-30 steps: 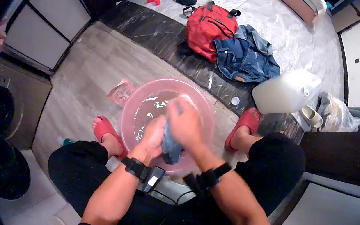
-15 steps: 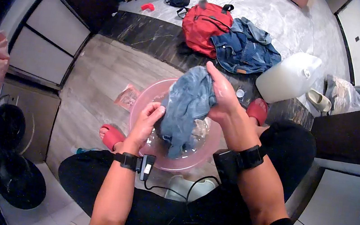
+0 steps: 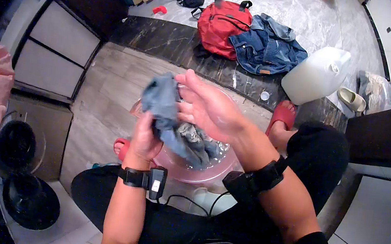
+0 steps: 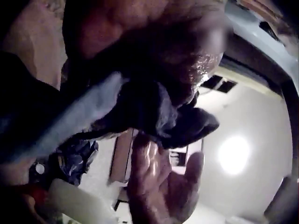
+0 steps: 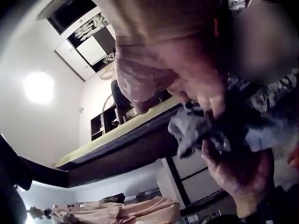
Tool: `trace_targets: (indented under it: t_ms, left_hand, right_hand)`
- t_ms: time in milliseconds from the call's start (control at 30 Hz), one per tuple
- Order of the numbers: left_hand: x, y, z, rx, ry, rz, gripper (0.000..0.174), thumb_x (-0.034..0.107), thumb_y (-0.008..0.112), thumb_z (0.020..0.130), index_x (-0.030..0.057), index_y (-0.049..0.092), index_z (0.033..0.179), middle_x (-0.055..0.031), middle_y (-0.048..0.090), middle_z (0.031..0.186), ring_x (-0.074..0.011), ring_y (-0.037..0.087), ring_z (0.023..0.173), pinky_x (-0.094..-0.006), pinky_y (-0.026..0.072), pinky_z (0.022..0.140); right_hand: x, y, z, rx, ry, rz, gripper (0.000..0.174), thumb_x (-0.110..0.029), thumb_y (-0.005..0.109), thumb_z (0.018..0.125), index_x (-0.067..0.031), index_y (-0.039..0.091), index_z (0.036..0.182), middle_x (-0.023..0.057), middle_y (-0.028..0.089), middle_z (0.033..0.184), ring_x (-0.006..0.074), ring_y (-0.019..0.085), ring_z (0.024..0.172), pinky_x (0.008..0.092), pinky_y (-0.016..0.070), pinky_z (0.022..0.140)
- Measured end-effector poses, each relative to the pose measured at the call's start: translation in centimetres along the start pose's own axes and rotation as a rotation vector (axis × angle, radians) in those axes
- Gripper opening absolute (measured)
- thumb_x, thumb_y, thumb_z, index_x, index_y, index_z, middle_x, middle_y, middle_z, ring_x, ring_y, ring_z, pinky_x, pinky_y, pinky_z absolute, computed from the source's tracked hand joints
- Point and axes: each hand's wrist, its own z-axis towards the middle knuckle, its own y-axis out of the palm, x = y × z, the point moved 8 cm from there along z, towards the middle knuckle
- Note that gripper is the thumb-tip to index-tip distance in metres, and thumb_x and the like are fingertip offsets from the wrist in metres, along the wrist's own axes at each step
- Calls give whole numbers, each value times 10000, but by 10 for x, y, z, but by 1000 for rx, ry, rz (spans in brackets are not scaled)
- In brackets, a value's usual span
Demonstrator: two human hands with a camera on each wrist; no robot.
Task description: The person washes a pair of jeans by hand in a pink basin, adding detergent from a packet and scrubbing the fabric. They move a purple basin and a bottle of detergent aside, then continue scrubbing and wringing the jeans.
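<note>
Ok so I'm standing here watching someone, knees wide either side of a pink basin (image 3: 186, 175), working over a bunched-up, wet-looking blue cloth (image 3: 161, 98). Call the basin the clock, with 12 straight out in front of the person.

The cloth is up in the air over the 10 to 11 o'clock side. The left hand (image 3: 143, 137) has it gripped from below, thumb laid up against it. The right hand (image 3: 214, 112) comes in from the 2 o'clock side, fingers pretty much straight, tips meeting the cloth's edge, thumb held clear, so it's more touching than grabbing. More bluish fabric trails down into the basin, but it's blurry and I can't tell if it's all one piece. There's some shiny water in there too.

Both wrists have black straps with little boxes on them. Red slippers on the feet: the left slipper (image 3: 121, 148) at about 8 to 9 o'clock, the right slipper (image 3: 284, 115) near 2.

Further out, a red backpack (image 3: 222, 29) sits around 12, with a heap of denim (image 3: 268, 50) touching it at 1. A whitish jug (image 3: 315, 76) leans at 2, and a pale shoe (image 3: 351, 99) lies beyond that, right beside a clear plastic bag (image 3: 382, 92).
</note>
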Motion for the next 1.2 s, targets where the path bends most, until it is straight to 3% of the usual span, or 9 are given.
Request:
trace_targets:
  t_ms: [200,367,533,633,767,933,1033,1167,1200]
  left_hand:
    - [8,3,-3,-88,58,-409,495,377,437,917,50,479,1287,-125,510,1299,-294,477,1198,-453,365,1039]
    - [15,8,-3,-79,78,-399,526,416,463,893,63,491,1282,-125,516,1294,-299,488,1185,-448,370,1035]
    - [19,17,1,-64,8,-427,718,618,370,891,49,448,1322,-146,471,1342,-321,456,1217,-451,348,1049]
    - [14,23,-4,-74,-112,-296,785,672,306,885,48,412,1351,-160,454,1355,-322,426,1249,-453,337,1056]
    - [18,24,-4,-100,-45,-152,734,606,411,893,36,392,1355,-148,458,1353,-305,446,1241,-448,349,1051]
    - [19,21,-6,-97,-28,-110,660,555,484,885,55,453,1315,-134,505,1317,-311,492,1196,-472,370,1029]
    - [15,5,-7,-84,-23,-3,645,527,508,885,60,441,1325,-133,499,1323,-309,490,1199,-470,372,1029]
    - [12,-15,-7,20,-41,182,618,466,533,894,51,423,1337,-143,467,1352,-317,469,1219,-472,343,1051]
    - [9,-23,-6,60,-25,126,619,464,532,895,43,422,1336,-147,470,1347,-318,471,1217,-473,343,1050]
  right_hand:
    - [-5,-47,0,34,57,-496,596,-350,626,877,-46,401,1338,135,449,1321,206,520,1095,299,454,871]
    - [0,-39,-1,11,-365,-1203,684,-275,741,778,-14,419,1323,117,504,1270,160,485,1135,320,422,936]
    - [21,-70,10,90,-11,-844,380,-304,611,898,6,596,1118,21,637,959,87,550,879,265,439,814]
    - [19,-77,11,122,-132,-772,451,-424,543,900,-1,659,1004,49,664,783,143,603,738,322,474,721]
    - [16,-86,12,129,-116,-810,424,-413,550,903,-17,665,1002,43,660,833,123,593,797,301,463,743]
    - [-5,-60,5,74,-371,-857,390,-385,550,904,-31,660,1026,62,667,944,152,600,858,313,460,775]
    - [-3,-70,9,119,-278,-883,381,-369,523,918,-32,651,1042,70,668,997,183,613,877,324,461,792]
    - [-4,-89,13,273,-229,-553,364,-326,450,957,-24,647,1006,79,670,982,211,631,860,325,467,797]
    - [-7,-68,5,192,-166,-181,345,-283,410,978,-17,629,988,88,666,960,217,637,837,347,483,807]
